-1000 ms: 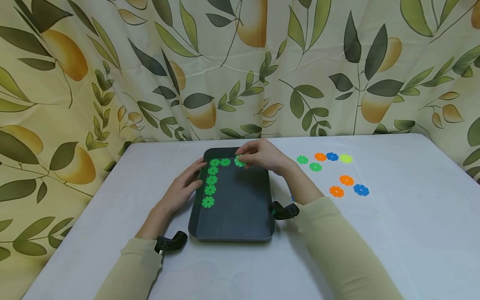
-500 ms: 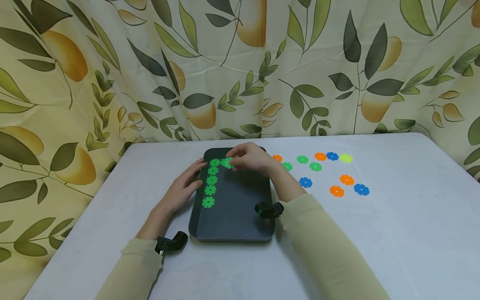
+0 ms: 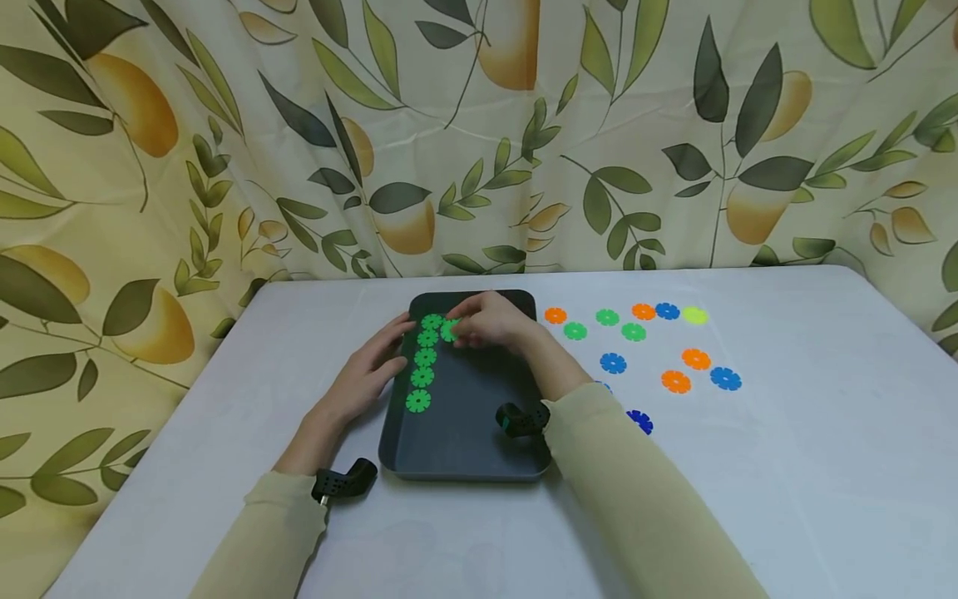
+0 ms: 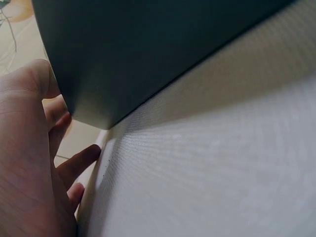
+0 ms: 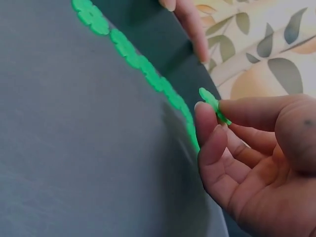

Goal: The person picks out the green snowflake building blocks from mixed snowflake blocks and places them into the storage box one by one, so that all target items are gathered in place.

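Observation:
My right hand [image 3: 490,323] pinches a green notched flower-shaped disc [image 5: 209,99] between thumb and fingertips, above the far left part of the dark grey tray [image 3: 471,441]. Its fingers hide part of the disc in the head view. Along the tray's left side runs a column of several matching green discs [image 3: 422,378], lying flat and close together. My left hand [image 3: 367,366] rests against the tray's left rim. In the left wrist view, that hand's thumb touches the tray's outer wall [image 4: 98,74], and its other fingers extend beside it.
Right of the tray, loose discs lie scattered on the white tabletop [image 3: 808,482], including an orange disc [image 3: 696,358], a blue disc [image 3: 725,378] and a yellow-green disc [image 3: 695,315]. A leaf-patterned curtain [image 3: 479,166] hangs behind the table.
My right hand has moved left across the tray with the green disc, from the far right part toward the column. More loose discs show beside the forearm. The left hand stays on the rim.

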Action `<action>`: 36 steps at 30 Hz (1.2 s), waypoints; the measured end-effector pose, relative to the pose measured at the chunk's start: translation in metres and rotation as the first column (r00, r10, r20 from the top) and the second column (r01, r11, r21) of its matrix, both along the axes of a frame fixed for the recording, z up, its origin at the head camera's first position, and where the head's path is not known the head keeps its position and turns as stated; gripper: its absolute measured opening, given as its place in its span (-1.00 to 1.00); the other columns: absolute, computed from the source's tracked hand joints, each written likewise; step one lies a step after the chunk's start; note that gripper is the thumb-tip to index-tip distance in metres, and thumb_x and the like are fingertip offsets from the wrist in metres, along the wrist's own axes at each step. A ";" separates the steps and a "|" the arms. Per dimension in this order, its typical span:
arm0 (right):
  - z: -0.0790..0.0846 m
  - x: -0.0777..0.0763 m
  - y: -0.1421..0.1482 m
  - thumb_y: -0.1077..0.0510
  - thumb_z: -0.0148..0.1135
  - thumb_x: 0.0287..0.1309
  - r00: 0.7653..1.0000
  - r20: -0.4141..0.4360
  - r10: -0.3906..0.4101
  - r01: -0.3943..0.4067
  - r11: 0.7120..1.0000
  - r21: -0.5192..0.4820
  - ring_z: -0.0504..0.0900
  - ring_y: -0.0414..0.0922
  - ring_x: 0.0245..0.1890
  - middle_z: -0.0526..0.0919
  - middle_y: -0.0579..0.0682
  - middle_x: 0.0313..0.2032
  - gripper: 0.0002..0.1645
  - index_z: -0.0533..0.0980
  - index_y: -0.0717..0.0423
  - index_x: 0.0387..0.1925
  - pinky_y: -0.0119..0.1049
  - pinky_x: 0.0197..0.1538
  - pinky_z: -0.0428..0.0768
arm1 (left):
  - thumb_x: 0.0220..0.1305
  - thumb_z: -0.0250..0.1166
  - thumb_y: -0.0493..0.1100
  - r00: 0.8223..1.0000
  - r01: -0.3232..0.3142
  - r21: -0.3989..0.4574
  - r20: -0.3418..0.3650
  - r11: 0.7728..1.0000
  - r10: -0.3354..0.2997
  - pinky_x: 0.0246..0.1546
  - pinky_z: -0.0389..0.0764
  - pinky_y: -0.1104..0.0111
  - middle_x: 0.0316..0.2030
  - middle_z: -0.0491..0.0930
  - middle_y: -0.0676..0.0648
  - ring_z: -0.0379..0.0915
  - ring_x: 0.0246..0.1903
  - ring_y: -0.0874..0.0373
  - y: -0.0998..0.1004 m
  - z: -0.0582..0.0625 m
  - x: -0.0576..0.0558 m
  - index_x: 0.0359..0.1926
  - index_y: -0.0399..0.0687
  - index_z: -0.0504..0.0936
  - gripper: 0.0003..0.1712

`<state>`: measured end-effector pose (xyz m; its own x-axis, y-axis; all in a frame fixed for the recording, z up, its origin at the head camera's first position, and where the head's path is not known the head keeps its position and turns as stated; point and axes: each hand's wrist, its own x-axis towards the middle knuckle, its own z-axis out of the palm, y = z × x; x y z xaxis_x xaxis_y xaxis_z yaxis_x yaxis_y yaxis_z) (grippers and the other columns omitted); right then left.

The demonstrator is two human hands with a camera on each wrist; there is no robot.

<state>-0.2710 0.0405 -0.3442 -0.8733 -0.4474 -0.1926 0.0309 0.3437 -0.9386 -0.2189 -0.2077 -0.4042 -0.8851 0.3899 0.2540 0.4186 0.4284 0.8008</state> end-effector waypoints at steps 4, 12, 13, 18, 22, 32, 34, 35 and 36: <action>-0.005 -0.002 -0.001 0.35 0.20 0.29 0.999 0.035 -0.025 0.025 1.000 -0.003 0.66 -0.14 -0.43 0.69 0.10 -0.37 -0.63 0.54 0.40 0.11 -0.40 -0.32 0.61 | 0.47 0.06 -0.30 1.000 -0.008 -0.005 0.008 1.000 0.008 0.44 0.16 0.14 0.55 0.07 0.04 0.09 0.47 0.03 0.001 0.001 0.000 0.49 -0.09 0.32 -0.41; -0.014 -0.005 -0.002 0.38 0.20 0.26 0.998 0.047 -0.039 0.041 0.998 -0.040 0.67 -0.15 -0.47 0.69 0.15 -0.38 -0.71 0.56 0.44 0.01 -0.35 -0.26 0.69 | 0.47 0.06 -0.30 1.000 -0.005 -0.004 0.003 1.000 0.005 0.44 0.15 0.16 0.55 0.07 0.03 0.08 0.47 0.05 0.001 0.002 0.001 0.48 -0.11 0.31 -0.41; -0.015 -0.006 -0.003 0.39 0.20 0.26 0.998 0.045 -0.042 0.044 0.998 -0.039 0.66 -0.15 -0.47 0.69 0.16 -0.37 -0.70 0.55 0.46 0.01 -0.35 -0.26 0.70 | 0.47 0.06 -0.30 1.000 -0.005 -0.004 0.003 1.000 0.005 0.44 0.15 0.16 0.55 0.07 0.03 0.08 0.47 0.05 0.001 0.002 0.001 0.49 -0.11 0.31 -0.41; -0.013 -0.002 -0.006 0.40 0.18 0.27 0.997 0.051 -0.066 0.067 0.997 -0.027 0.66 -0.17 -0.46 0.68 0.18 -0.31 -0.64 0.51 0.50 0.08 -0.36 -0.26 0.69 | 0.47 0.06 -0.29 1.000 -0.008 -0.002 0.003 1.000 0.008 0.45 0.14 0.14 0.55 0.07 0.04 0.07 0.48 0.06 0.001 0.001 0.001 0.49 -0.10 0.32 -0.41; -0.012 -0.001 -0.006 0.39 0.18 0.30 0.997 0.053 -0.062 0.063 0.998 -0.030 0.67 -0.14 -0.40 0.67 0.22 -0.23 -0.62 0.50 0.51 0.11 -0.33 -0.21 0.70 | 0.47 0.06 -0.28 1.000 -0.016 -0.013 0.007 1.000 0.016 0.45 0.12 0.13 0.55 0.07 0.06 0.08 0.48 0.07 0.001 0.001 0.001 0.49 -0.07 0.32 -0.41; -0.010 0.001 -0.001 0.32 0.11 0.38 0.997 0.048 -0.055 0.056 0.998 -0.037 0.68 -0.07 -0.26 0.66 0.26 -0.12 -0.59 0.47 0.49 0.18 -0.29 -0.09 0.70 | 0.46 0.06 -0.31 1.000 -0.014 -0.006 0.013 1.000 0.014 0.45 0.12 0.13 0.55 0.06 0.03 0.06 0.48 0.06 0.002 0.003 0.001 0.49 -0.10 0.31 -0.40; -0.010 0.001 0.000 0.31 0.09 0.40 0.997 0.054 -0.058 0.060 0.997 -0.039 0.69 -0.06 -0.24 0.65 0.28 -0.09 -0.58 0.46 0.49 0.19 -0.29 -0.07 0.69 | 0.46 0.06 -0.30 1.000 -0.018 -0.008 0.019 1.000 0.018 0.45 0.12 0.15 0.55 0.06 0.05 0.06 0.48 0.08 0.002 0.003 0.002 0.49 -0.09 0.31 -0.40; -0.010 0.001 0.000 0.31 0.09 0.40 0.997 0.058 -0.058 0.061 0.997 -0.042 0.69 -0.05 -0.22 0.64 0.28 -0.07 -0.58 0.45 0.49 0.19 -0.28 -0.06 0.69 | 0.46 0.06 -0.30 1.000 -0.020 -0.010 0.020 1.000 0.020 0.45 0.12 0.15 0.55 0.06 0.05 0.06 0.48 0.08 0.002 0.003 0.002 0.49 -0.09 0.31 -0.40; -0.010 0.001 0.001 0.31 0.09 0.41 0.997 0.059 -0.059 0.061 0.997 -0.044 0.69 -0.04 -0.21 0.64 0.29 -0.06 -0.58 0.45 0.50 0.19 -0.27 -0.05 0.69 | 0.46 0.06 -0.29 1.000 -0.021 -0.010 0.021 1.000 0.021 0.45 0.13 0.15 0.55 0.06 0.06 0.06 0.48 0.08 0.002 0.003 0.002 0.49 -0.09 0.32 -0.40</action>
